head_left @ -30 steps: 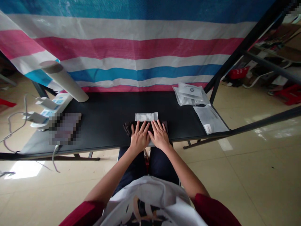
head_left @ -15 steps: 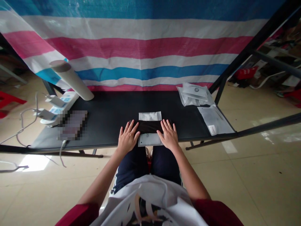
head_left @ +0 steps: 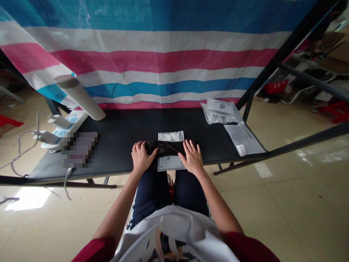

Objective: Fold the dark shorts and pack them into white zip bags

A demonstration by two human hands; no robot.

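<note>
A folded strip of black cloth (head_left: 166, 147) lies across a frosted plastic bag (head_left: 169, 163) at the table's front edge. At its left end, my left hand (head_left: 142, 157) has its fingers curled over the fabric and the thumb in front, gripping it. My right hand (head_left: 192, 157) rests flat on the right end, fingers stretched out. The bag's white top part (head_left: 171, 136) shows beyond the cloth, and its printed lower part shows between my hands. The cloth hides the bag's middle.
On the black table (head_left: 128, 127), a phone-like blurred item (head_left: 80, 149), a power strip (head_left: 73, 122) with chargers and a pale cylinder (head_left: 87, 102) stand left. Stacked packaged bags (head_left: 222, 109) and a flat bag (head_left: 244, 140) lie right. A striped sheet (head_left: 163, 58) hangs behind.
My left hand has gone from lying flat to curled around the cloth's left end, shifting slightly left. The cloth there looks more wrinkled. My right hand stays flat; the view has tilted slightly.
</note>
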